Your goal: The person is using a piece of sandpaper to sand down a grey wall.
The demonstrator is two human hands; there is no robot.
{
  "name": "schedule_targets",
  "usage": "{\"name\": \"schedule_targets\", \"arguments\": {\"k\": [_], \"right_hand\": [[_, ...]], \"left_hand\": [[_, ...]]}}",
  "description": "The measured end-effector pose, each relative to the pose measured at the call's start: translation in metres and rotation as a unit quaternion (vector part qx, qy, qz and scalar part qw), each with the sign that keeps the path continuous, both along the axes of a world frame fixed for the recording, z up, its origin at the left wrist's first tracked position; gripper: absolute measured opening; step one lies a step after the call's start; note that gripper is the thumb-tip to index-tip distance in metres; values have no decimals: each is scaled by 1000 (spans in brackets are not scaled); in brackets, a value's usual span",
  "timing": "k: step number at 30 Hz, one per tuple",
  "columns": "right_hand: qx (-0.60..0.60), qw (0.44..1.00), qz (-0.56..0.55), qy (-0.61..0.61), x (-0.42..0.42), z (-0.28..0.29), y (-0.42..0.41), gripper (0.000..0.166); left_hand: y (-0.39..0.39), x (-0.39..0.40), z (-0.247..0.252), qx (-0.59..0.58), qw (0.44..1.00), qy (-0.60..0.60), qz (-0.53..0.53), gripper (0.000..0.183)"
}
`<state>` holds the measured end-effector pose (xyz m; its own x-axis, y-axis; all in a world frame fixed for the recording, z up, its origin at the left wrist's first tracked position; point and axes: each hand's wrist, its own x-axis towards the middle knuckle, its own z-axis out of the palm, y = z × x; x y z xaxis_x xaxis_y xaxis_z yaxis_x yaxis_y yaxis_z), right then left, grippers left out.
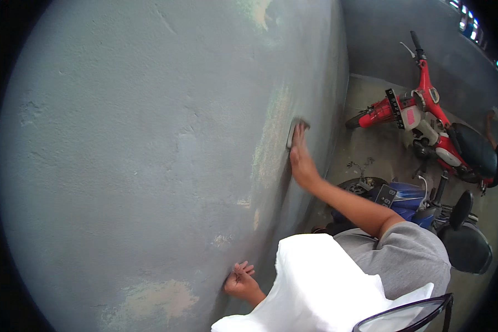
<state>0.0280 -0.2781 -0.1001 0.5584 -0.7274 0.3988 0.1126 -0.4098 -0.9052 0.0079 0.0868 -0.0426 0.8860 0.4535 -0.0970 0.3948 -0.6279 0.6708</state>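
Observation:
My right hand [302, 155], blurred, lies with its fingers extended over a small flat hand pad [291, 133], pressing it against the grey painted wall [149, 103]. The pad shows a pale edge and a darker end; its working face is hidden. Just left of it runs a long scuffed patch [272, 141] of pale beige and greenish tones. My left hand [241, 282] is low at the wall, fingers loosely spread, holding nothing visible. Another worn beige patch [162, 301] lies to its lower left. White cloth [323, 274] and eyeglasses [402, 317] cover part of the lower view.
A red motorcycle [429, 99] stands on the floor [369, 89] to the right. Nearer me is a blue motorcycle [406, 199], partly behind my right arm. An adjoining dark grey wall [386, 45] meets the painted one beyond. A third worn patch [259, 14] shows at the top.

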Motion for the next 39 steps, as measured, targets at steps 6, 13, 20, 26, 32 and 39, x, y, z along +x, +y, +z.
{"name": "schedule_targets", "arguments": {"k": [6,13,20,26,32,39], "right_hand": [[63,993,-76,-57,46,24,-147,80],[53,998,-14,-30,24,-4,-101,82],[35,998,47,31,-17,10,2,80],[68,996,-39,-37,20,6,-96,86],[89,996,23,17,10,34,-65,91],[-11,998,-50,-45,32,3,-155,90]], "left_hand": [[-13,-18,23,-26,938,-245,-245,64],[-17,-17,27,-13,951,-220,-216,65],[-9,-18,26,-16,935,-255,-246,64],[-19,-20,29,-25,945,-226,-236,65],[-19,-21,39,-22,956,-205,-210,65],[-14,-20,27,-42,950,-198,-237,62]]}}
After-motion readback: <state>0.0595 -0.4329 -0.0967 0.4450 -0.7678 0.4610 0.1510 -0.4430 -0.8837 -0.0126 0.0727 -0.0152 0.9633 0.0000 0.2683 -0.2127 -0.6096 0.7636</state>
